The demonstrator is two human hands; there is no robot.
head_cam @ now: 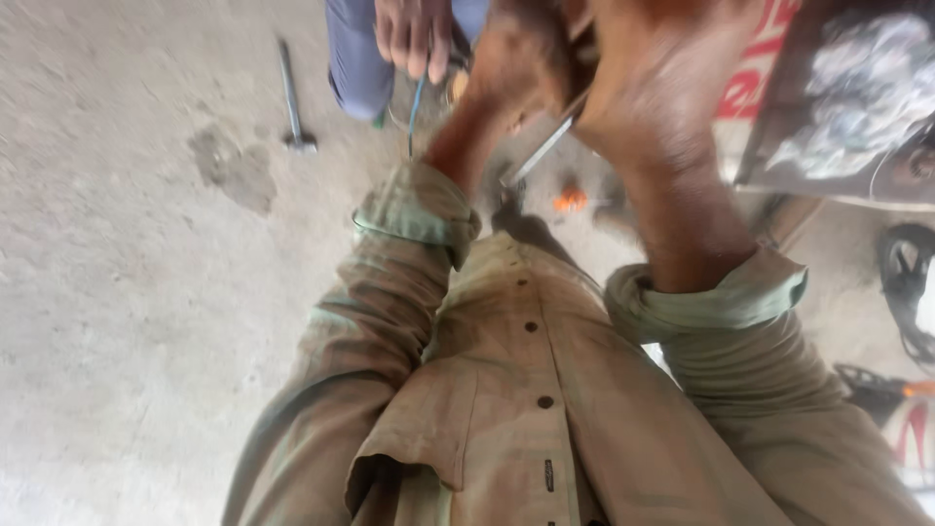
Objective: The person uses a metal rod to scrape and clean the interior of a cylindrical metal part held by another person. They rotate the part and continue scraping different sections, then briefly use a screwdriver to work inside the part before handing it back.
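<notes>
While raised, both hands' grip around metal tool.

The person is wearing a loose, long-sleeved shirt in a faded olive-khaki cloth, showing brownish stains and grime across the front. A row of small dark buttons is running down the placket, and a patch chest pocket with a sagging lower edge is sitting to one side of it. Both sleeves are showing cuffs turned back in thick rolls, the left cuff and the right cuff exposing a paler green inner side. The left hand and the right hand are bare, wearing no gloves.
</notes>
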